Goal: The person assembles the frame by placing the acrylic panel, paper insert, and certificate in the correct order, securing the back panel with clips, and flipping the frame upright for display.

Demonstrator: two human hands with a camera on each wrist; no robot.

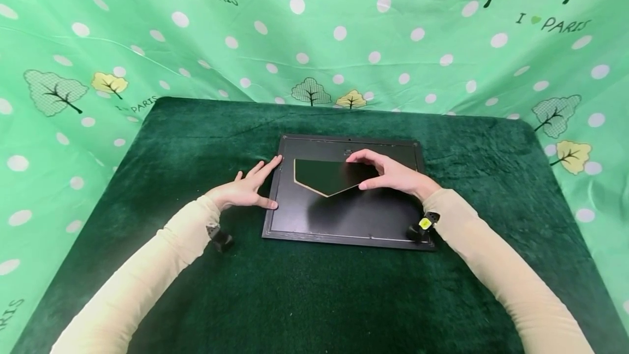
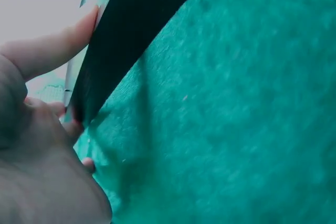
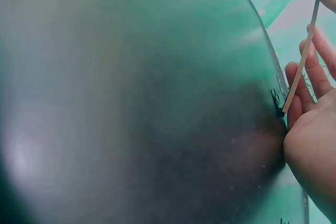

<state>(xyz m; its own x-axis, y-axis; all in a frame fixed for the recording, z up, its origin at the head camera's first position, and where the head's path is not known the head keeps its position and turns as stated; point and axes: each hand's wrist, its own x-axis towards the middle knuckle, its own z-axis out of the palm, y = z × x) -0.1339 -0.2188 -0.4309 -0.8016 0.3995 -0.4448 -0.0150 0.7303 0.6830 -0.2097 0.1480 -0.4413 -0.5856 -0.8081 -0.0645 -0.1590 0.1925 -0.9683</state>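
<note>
A black picture frame (image 1: 344, 220) lies back side up on the dark green cloth, its backing board shiny. Over the board is a pointed black stand flap (image 1: 324, 176) with a tan cut edge, tilted up from the surface. My right hand (image 1: 393, 173) grips this flap between thumb and fingers at its right side. In the right wrist view the flap's tan edge (image 3: 302, 69) runs between thumb and fingers. At the frame's left edge, my left hand (image 1: 245, 187) touches the rim with thumb and fingers spread. Whether the flap is hinged to the board cannot be seen.
A dark green plush cloth (image 1: 314, 299) covers the table. Behind and on both sides hangs a green polka-dot curtain (image 1: 275, 21) printed with trees. Each wrist bears a strapped black camera; the right one (image 1: 417, 229) hangs close over the frame's lower right corner.
</note>
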